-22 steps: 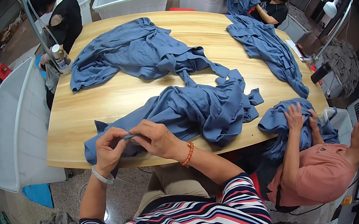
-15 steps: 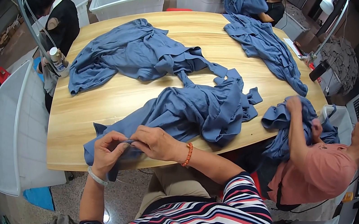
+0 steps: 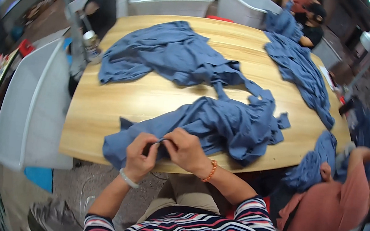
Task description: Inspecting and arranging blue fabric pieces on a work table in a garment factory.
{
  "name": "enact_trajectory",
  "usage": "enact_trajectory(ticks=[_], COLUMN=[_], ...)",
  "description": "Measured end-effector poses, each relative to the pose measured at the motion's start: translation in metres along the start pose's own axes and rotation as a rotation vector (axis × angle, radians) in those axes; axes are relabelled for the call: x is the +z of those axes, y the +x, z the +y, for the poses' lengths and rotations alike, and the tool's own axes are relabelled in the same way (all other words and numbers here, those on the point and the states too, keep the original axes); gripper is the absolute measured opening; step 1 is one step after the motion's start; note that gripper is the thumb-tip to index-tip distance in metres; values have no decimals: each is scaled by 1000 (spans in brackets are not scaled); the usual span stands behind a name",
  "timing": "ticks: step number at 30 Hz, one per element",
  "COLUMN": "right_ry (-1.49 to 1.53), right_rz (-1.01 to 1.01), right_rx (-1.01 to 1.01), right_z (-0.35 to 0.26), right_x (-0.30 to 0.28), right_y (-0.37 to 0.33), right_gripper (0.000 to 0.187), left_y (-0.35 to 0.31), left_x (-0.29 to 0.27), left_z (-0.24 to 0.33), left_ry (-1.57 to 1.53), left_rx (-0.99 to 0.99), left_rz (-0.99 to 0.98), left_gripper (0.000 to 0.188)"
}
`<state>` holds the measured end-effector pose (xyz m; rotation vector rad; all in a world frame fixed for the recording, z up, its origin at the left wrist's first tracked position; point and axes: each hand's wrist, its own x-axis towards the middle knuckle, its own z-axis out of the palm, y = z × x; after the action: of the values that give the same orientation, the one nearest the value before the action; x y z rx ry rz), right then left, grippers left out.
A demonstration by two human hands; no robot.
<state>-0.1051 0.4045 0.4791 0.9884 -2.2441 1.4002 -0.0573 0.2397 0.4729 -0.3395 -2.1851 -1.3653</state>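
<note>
Close to the table's near edge, my left hand (image 3: 141, 154) pinches a narrow edge of a blue garment (image 3: 214, 121). Against it, thumb to thumb, my right hand (image 3: 185, 148) pinches the same edge. The rest of this garment lies crumpled on the wooden table (image 3: 125, 104), stretching away to the right of my hands. Its exact kind is hard to make out in the folds. Another blue garment (image 3: 170, 53) is spread beyond it, touching or overlapping it near the middle. My fingertips partly hide the pinched cloth.
A co-worker in a pink shirt (image 3: 329, 211) sits at the right with blue cloth (image 3: 309, 167). Farther people work at the back right and left. More blue cloth (image 3: 298, 74) lies at the far right. White bins (image 3: 27, 108) stand left and behind; a bottle (image 3: 92, 47) is by the left edge.
My view has shifted, moving the table rightward in the picture. Both my hands keep pinching the garment edge. The co-worker at the right has drawn cloth lower and reaches an arm outward to the right.
</note>
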Motion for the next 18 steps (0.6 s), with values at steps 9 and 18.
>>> enact_trajectory(ticks=[9, 18], right_ry=[-289, -294], right_rz=[-84, -32], right_rx=[-261, -307], right_z=[-6, -5], right_x=[1, -2], right_y=[3, 8], right_gripper=[14, 21], left_y=[-10, -9], left_x=[0, 3], left_z=[-7, -5], left_ry=[-123, -284], left_rx=[-284, -355], left_rz=[-22, -26], left_gripper=[8, 12])
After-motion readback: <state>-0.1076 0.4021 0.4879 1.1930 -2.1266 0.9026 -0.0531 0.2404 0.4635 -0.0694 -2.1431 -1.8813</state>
